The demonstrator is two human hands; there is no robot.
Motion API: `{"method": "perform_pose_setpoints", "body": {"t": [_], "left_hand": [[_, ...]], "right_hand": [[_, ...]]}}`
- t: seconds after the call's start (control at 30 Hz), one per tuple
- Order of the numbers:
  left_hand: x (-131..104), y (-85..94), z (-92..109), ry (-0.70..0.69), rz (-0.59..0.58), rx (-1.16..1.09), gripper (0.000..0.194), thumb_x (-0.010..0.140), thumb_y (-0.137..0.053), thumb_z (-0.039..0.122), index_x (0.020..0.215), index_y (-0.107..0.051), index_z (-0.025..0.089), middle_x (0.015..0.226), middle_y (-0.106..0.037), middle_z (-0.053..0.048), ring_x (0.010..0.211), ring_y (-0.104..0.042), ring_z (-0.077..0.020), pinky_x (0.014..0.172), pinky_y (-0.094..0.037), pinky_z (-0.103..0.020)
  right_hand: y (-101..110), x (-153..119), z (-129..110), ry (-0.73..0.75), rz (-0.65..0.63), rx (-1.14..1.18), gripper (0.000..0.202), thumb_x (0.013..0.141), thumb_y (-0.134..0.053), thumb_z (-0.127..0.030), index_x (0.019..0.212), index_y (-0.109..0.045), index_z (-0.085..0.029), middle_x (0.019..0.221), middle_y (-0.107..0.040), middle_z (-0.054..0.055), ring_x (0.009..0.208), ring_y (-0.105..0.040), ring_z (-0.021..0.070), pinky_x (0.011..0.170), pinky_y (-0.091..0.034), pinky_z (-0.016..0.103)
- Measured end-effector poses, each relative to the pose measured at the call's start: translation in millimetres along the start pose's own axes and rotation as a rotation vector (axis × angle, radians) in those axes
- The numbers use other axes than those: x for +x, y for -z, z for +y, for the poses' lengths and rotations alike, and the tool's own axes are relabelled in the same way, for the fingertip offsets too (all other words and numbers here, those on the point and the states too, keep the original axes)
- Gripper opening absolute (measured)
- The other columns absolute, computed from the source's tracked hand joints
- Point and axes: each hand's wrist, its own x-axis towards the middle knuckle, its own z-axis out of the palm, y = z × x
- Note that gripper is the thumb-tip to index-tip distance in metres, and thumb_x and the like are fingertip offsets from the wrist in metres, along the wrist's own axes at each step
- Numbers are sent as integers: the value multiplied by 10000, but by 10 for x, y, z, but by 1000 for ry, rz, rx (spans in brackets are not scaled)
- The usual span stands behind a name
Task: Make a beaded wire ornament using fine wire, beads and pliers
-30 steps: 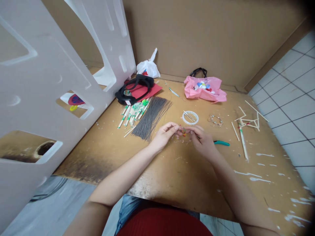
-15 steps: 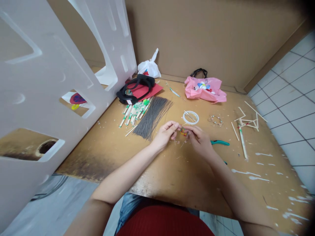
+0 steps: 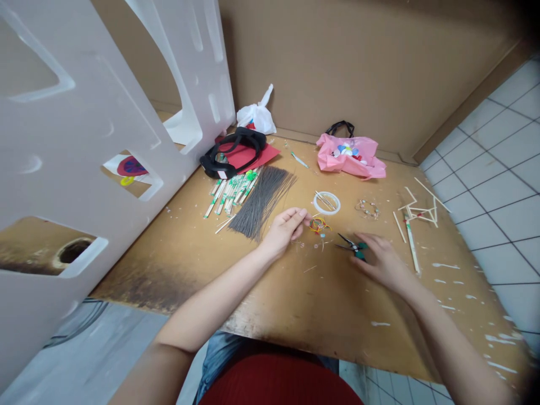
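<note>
The left hand (image 3: 283,228) pinches a small loop of coloured wire (image 3: 317,225) in a closed grip above the table (image 3: 295,292). To its right, the right hand (image 3: 377,260) closes its grip on teal-handled pliers (image 3: 352,246).

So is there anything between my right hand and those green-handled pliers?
Nothing visible: the right hand already lies on the pliers, fingers over the green handles. The left hand pinches the coloured wire piece off to the side.

No readable text, perhaps for blur.
</note>
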Motion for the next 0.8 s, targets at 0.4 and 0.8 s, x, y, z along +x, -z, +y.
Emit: {"method": "perform_pose_setpoints", "body": {"t": [0.4,0.8], "left_hand": [[-22,66,61,212,-332,-207,293,756,-624,399,728,-574,111,583,-559,19,295,-230,32,343,-79,-168],[-66,-5,100,61,-214,200,346,797,-561,447,769,-586,103,615,-549,27,343,-315,10,351,-172,-169]], "right_hand": [[23,-209,333,-72,-308,-514,746,679,-562,-411,1361,-391,-160,1328,-479,158,1119,-484,352,870,-405,438],[188,-175,240,-137,-242,-377,387,735,-500,-298,1099,-538,-172,971,-653,93,812,-619,234,661,-436,315]]}}
